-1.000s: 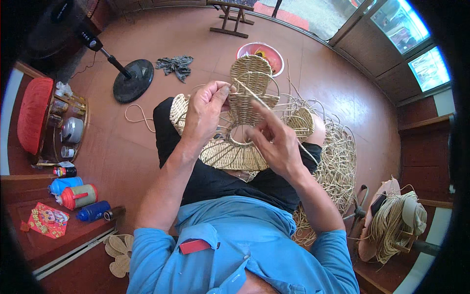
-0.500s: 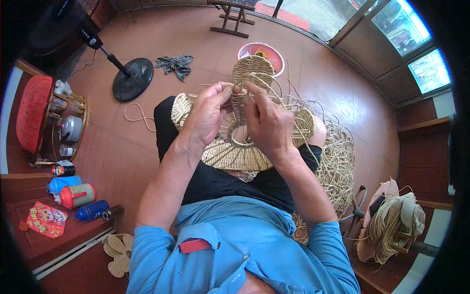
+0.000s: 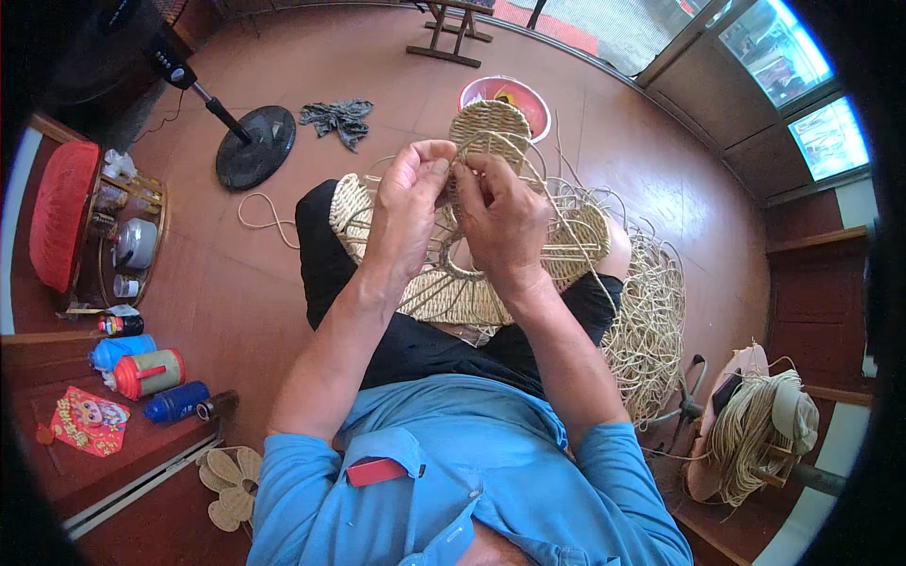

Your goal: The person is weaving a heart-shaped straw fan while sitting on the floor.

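Across my lap lies a flower-shaped woven piece (image 3: 448, 299) of straw-coloured cord, with rounded petals around an open ring in its middle. My left hand (image 3: 415, 193) is closed over its far side, thumb and forefinger pinching a strand of cord. Right against it, my right hand (image 3: 502, 212) is also closed, its fingertips pinching cord at the base of the far petal (image 3: 491, 123). Loose strands arc out to the right of that hand. The exact spot between the fingertips is partly hidden by the fingers.
A heap of loose cord (image 3: 646, 325) lies on the floor to my right, near a cord bundle (image 3: 746, 424) on a stand. Beyond the petal sits a pink-rimmed basin (image 3: 536, 104). A fan base (image 3: 257, 146), a dark rag (image 3: 338, 121) and several bottles (image 3: 177, 403) are leftward.
Both hands have shifted a little; the right one moved slightly left and its fingers curled closer to the left fingertips. The left hand has turned more upright.
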Motion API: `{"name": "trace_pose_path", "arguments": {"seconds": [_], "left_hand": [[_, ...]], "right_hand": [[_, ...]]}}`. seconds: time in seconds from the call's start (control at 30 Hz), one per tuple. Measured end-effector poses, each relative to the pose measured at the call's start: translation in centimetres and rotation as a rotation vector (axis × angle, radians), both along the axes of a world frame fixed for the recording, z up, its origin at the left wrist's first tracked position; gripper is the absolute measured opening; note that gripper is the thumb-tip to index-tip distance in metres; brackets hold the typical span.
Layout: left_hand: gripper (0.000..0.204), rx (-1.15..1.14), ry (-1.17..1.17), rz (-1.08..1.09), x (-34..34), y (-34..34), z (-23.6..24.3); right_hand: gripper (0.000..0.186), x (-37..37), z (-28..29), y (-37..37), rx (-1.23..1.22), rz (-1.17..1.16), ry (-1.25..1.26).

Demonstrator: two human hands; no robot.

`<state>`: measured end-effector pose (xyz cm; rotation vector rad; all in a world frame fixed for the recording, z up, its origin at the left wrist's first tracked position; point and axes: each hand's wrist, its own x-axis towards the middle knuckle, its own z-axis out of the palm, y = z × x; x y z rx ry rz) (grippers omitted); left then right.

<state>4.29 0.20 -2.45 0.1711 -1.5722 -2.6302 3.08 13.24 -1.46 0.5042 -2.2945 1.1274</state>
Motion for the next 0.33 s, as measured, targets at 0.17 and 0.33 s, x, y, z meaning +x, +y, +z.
{"name": "trace_pose_path", "arguments": {"seconds": [0.17,0.33], "left_hand": [[0.021,-0.192,0.057,0.078,0.0,0.5,-0.2],[0.019,-0.615,0.184,0.211,-0.1,-0.1,-1.2]], "right_hand": [[0.015,0.2,-1.7,-0.1,-0.486,0.149,-0.372],[0.022,0.1,-1.7,4.4,-0.817,0.598,-0.878]]}}
